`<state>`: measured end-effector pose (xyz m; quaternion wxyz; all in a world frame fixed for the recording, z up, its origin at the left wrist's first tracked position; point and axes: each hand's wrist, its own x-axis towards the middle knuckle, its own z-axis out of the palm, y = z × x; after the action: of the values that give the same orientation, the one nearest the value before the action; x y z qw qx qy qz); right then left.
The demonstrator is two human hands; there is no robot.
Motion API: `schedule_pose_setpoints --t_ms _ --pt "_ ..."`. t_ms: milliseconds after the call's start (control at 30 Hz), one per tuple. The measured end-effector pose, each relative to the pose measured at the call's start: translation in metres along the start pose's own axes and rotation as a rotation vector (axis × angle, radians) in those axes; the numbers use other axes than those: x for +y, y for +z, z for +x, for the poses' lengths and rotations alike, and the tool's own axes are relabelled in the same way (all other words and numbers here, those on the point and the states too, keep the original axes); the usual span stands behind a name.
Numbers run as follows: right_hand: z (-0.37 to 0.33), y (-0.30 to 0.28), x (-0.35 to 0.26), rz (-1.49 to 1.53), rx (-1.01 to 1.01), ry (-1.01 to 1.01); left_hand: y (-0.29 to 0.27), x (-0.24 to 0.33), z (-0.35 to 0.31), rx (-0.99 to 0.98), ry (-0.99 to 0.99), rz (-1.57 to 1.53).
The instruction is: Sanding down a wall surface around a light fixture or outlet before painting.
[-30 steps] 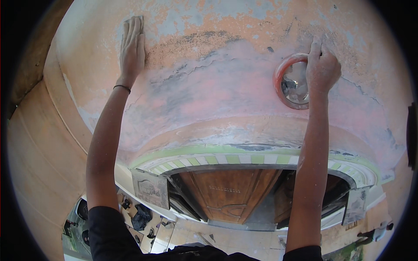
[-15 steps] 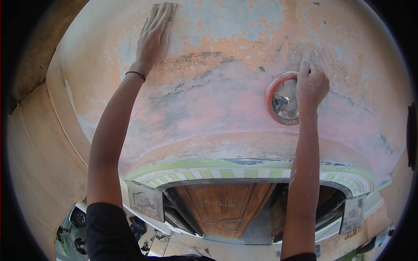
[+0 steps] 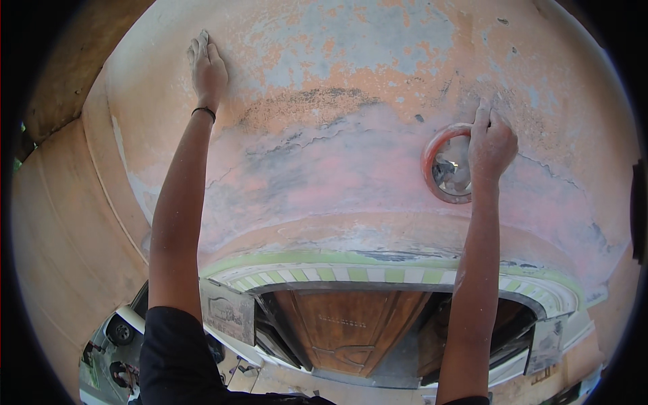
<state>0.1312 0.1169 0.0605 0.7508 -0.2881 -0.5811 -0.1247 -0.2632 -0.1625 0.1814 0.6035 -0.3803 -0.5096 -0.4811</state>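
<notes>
My left hand [image 3: 208, 71], dusty and with a dark band at the wrist, presses on the upper left of a peach and pink wall [image 3: 304, 165]. Its fingers are drawn together; what lies under them, if anything, is hidden. On the right, my right hand [image 3: 493, 140] is closed at the right side of a round fitting [image 3: 429, 160] with a red rim and a shiny, reflecting centre. The index finger points up along the wall, and the hand covers part of the rim. Whether the fitting is fixed to the wall I cannot tell.
Below the wall runs a green and white striped arch [image 3: 358, 275] over a brown wooden door [image 3: 351, 324]. A grey panel [image 3: 228, 314] hangs at the arch's left end. Grey patches [image 3: 378, 37] and cracks mark the wall. A vehicle wheel [image 3: 120, 331] shows at lower left.
My left hand has moved left and down across the wall, off the grey patch. My right hand stays at the red-rimmed fitting. The whole view has shifted slightly.
</notes>
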Motion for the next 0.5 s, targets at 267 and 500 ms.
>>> schedule_pose_setpoints --t_ms 267,500 --pt "0.004 -0.009 0.007 -0.055 -0.003 -0.002 -0.031 0.041 -0.152 -0.661 0.773 0.024" --pt "-0.002 -0.002 -0.004 0.001 -0.008 0.023 0.052 0.075 -0.021 0.086 0.181 0.026"
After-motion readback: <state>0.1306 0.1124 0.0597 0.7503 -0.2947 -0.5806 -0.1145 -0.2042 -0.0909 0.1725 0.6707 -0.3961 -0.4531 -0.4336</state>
